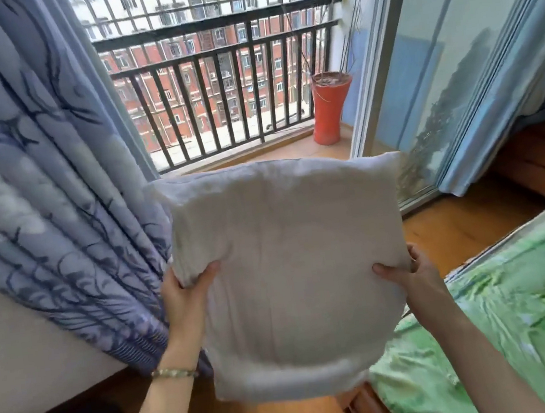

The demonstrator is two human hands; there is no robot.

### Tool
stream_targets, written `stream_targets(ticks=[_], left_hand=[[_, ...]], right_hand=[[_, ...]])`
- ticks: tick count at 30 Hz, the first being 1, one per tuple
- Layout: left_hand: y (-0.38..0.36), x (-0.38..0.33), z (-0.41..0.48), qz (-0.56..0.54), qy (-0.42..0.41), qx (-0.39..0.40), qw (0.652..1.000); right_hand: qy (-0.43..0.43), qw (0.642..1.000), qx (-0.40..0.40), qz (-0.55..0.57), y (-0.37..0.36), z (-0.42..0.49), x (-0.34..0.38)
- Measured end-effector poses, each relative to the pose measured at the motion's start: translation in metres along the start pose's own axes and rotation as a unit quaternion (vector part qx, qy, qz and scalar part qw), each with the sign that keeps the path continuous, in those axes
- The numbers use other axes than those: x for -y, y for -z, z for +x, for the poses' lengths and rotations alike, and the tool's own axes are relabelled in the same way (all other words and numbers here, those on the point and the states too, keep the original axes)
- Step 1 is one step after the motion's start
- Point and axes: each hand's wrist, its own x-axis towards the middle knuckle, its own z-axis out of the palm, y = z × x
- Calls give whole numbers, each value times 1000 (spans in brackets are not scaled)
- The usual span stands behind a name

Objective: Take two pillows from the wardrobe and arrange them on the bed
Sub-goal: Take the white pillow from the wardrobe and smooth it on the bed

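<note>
Between the two hands hangs a white pillow (289,272), held up above the floor beside the bed (521,314): left hand (186,294) pinches its left edge, right hand (407,272) grips its right edge

"What stood close on the left?"

"The curtain (39,165) hung against the left edge of the pillow (289,272), crowding the left hand (186,294)."

"And on the right?"

"The bed (512,298) lay just beside the right hand (408,275), its green top open. Ahead, a strip of floor (453,229) ran open to the glass door (437,85); the railing (215,77) and the orange pot (333,107) closed off the balcony."
</note>
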Motion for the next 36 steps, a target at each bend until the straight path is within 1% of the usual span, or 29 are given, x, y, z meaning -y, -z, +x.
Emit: stream_targets(ticks=[5,8,14,18,20,24,29,32,36], left_hand=[[-66,9,78,1,-1,15,1000],[-110,20,123,8,-3,47,999],[-207,50,225,0,25,143,989],[-276,61,282,17,37,204,978],[-314,58,305,14,30,238,971],[-383,53,329,-1,15,303,953],[-479,53,338,-29,8,408,913],[-542,63,329,-43,15,451,891],[-624,69,309,-60,6,491,869]], right_hand=[[15,999,-31,1,1,78,14],[6,998,-67,4,6,121,15],[12,984,-178,12,10,205,17],[27,965,-259,22,16,245,22],[38,956,-289,25,22,263,29],[58,937,-343,18,40,287,43],[76,905,-417,31,77,308,59],[88,885,-454,44,113,321,65],[99,872,-477,47,173,343,74]])
